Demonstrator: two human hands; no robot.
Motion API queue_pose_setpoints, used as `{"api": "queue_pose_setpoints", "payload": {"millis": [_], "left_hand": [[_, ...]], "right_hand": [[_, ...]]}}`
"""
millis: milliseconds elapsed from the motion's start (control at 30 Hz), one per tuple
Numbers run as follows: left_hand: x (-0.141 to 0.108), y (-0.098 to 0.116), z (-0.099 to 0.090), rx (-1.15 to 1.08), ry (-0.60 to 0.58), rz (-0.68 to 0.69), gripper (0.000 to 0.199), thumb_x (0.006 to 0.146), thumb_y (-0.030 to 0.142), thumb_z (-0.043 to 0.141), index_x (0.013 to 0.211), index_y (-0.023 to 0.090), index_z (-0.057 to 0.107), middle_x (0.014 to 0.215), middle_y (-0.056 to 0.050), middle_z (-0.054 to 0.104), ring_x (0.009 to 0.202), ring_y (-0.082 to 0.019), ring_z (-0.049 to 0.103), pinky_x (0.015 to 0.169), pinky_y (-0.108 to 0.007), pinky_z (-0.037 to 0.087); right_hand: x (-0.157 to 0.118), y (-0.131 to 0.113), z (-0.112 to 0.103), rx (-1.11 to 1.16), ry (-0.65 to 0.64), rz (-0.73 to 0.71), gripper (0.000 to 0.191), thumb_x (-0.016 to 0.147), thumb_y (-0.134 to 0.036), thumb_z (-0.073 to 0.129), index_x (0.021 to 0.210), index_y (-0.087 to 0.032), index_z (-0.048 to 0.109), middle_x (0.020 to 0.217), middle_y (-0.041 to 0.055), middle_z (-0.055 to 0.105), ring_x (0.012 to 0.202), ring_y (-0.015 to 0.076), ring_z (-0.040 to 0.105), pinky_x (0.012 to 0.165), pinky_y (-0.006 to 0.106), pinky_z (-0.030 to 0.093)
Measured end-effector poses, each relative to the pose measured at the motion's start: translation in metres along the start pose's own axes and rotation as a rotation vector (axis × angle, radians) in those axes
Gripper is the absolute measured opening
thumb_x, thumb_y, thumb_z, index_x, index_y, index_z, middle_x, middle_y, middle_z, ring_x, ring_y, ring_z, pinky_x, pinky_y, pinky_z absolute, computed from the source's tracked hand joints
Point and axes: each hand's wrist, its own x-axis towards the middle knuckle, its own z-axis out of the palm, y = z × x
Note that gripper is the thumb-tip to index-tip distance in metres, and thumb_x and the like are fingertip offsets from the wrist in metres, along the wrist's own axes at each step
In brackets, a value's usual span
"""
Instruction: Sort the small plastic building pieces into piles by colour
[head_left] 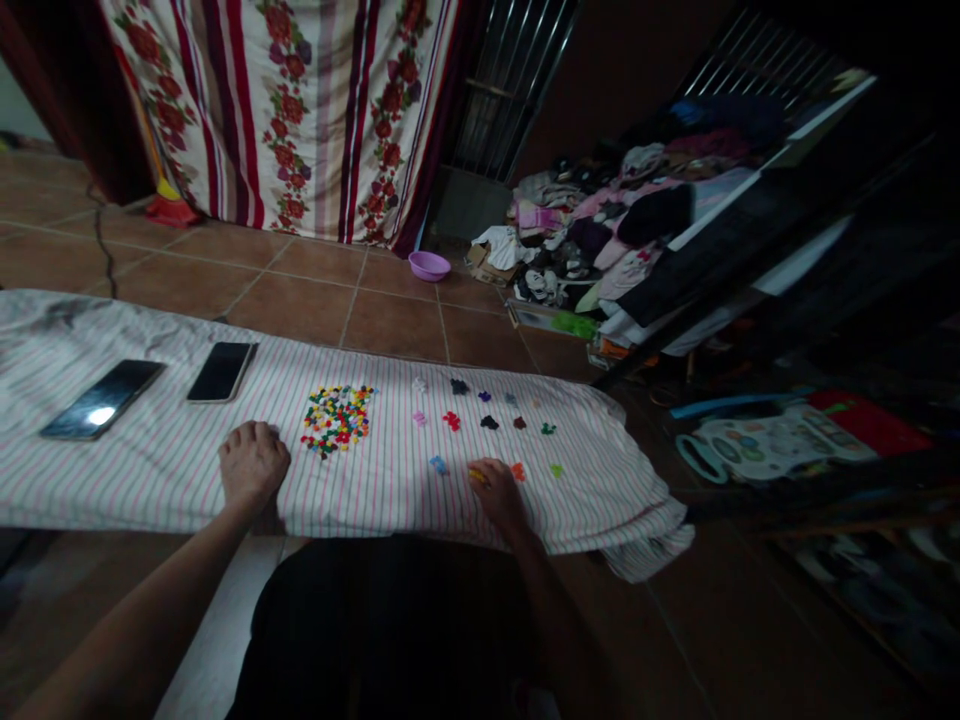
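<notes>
My left hand rests on the striped cloth, left of a mixed pile of small coloured pieces; its fingers are curled and I cannot make out anything in them. My right hand is at a small yellow cluster, its fingertips bent beside it; whether it grips a piece is too small to tell. Around it lie small single-colour groups: light blue to the left, orange and lime green to the right, red and black farther back.
Two phones, one at the far left and another nearer the pile, lie on the cloth. On the tiled floor beyond stand a purple basin and a heap of clothes. A floral curtain hangs behind.
</notes>
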Motion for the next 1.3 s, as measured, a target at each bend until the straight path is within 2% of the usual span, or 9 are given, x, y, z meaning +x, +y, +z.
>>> {"api": "queue_pose_setpoints", "payload": {"millis": [200, 367, 467, 633, 767, 933, 1300], "left_hand": [[0.000, 0.001, -0.003, -0.013, 0.000, 0.013, 0.031, 0.087, 0.031, 0.033, 0.100, 0.014, 0.056, 0.102, -0.015, 0.059, 0.098, -0.029, 0.050, 0.080, -0.039, 0.033], [0.001, 0.001, -0.002, -0.023, -0.018, -0.006, 0.033, 0.087, 0.031, 0.033, 0.100, 0.013, 0.057, 0.103, -0.016, 0.058, 0.098, -0.029, 0.049, 0.080, -0.040, 0.033], [0.001, 0.001, -0.003, -0.035, -0.026, -0.007, 0.032, 0.087, 0.031, 0.033, 0.100, 0.014, 0.057, 0.103, -0.015, 0.058, 0.098, -0.029, 0.049, 0.080, -0.040, 0.033], [0.001, 0.001, -0.004, -0.036, -0.023, -0.011, 0.031, 0.086, 0.031, 0.033, 0.100, 0.014, 0.056, 0.103, -0.016, 0.058, 0.099, -0.029, 0.050, 0.080, -0.040, 0.033], [0.001, 0.001, -0.004, -0.019, -0.016, -0.007, 0.031, 0.087, 0.031, 0.033, 0.100, 0.013, 0.055, 0.102, -0.015, 0.058, 0.098, -0.029, 0.049, 0.079, -0.040, 0.034], [0.000, 0.001, -0.003, -0.025, -0.013, 0.000, 0.031, 0.087, 0.031, 0.033, 0.100, 0.014, 0.056, 0.102, -0.015, 0.058, 0.098, -0.028, 0.049, 0.080, -0.040, 0.033], [0.001, 0.000, 0.000, -0.013, 0.021, 0.019, 0.027, 0.088, 0.029, 0.035, 0.097, 0.013, 0.055, 0.098, -0.013, 0.058, 0.095, -0.027, 0.049, 0.078, -0.038, 0.032]], "right_hand": [[0.000, -0.003, -0.002, -0.039, -0.021, -0.014, 0.021, 0.082, -0.021, 0.056, 0.093, -0.021, 0.073, 0.096, 0.0088, 0.069, 0.095, 0.0227, 0.060, 0.087, 0.038, 0.047], [0.005, -0.016, -0.003, -0.069, -0.012, -0.049, 0.021, 0.085, -0.024, 0.055, 0.097, -0.023, 0.072, 0.102, 0.0090, 0.069, 0.099, 0.0245, 0.058, 0.090, 0.042, 0.046], [0.009, -0.029, 0.005, 0.029, -0.028, -0.052, 0.024, 0.086, -0.024, 0.052, 0.103, -0.024, 0.069, 0.107, 0.0090, 0.067, 0.098, 0.0229, 0.060, 0.087, 0.039, 0.049], [0.010, -0.046, 0.027, 0.108, -0.087, 0.051, 0.034, 0.080, -0.021, 0.056, 0.113, -0.020, 0.064, 0.101, 0.0084, 0.062, 0.078, 0.0180, 0.062, 0.072, 0.032, 0.053], [0.009, -0.052, 0.037, 0.043, -0.093, 0.079, 0.038, 0.075, -0.016, 0.059, 0.113, -0.020, 0.063, 0.096, 0.0069, 0.060, 0.078, 0.0183, 0.061, 0.074, 0.032, 0.052], [0.011, -0.059, 0.038, 0.037, -0.118, 0.042, 0.036, 0.079, -0.017, 0.057, 0.114, -0.019, 0.063, 0.099, 0.0075, 0.059, 0.079, 0.0177, 0.060, 0.076, 0.031, 0.051], [0.022, -0.074, 0.038, 0.050, -0.118, 0.004, 0.012, 0.081, -0.018, 0.053, 0.088, -0.019, 0.063, 0.090, 0.0043, 0.057, 0.077, 0.0150, 0.057, 0.072, 0.026, 0.047]]}}
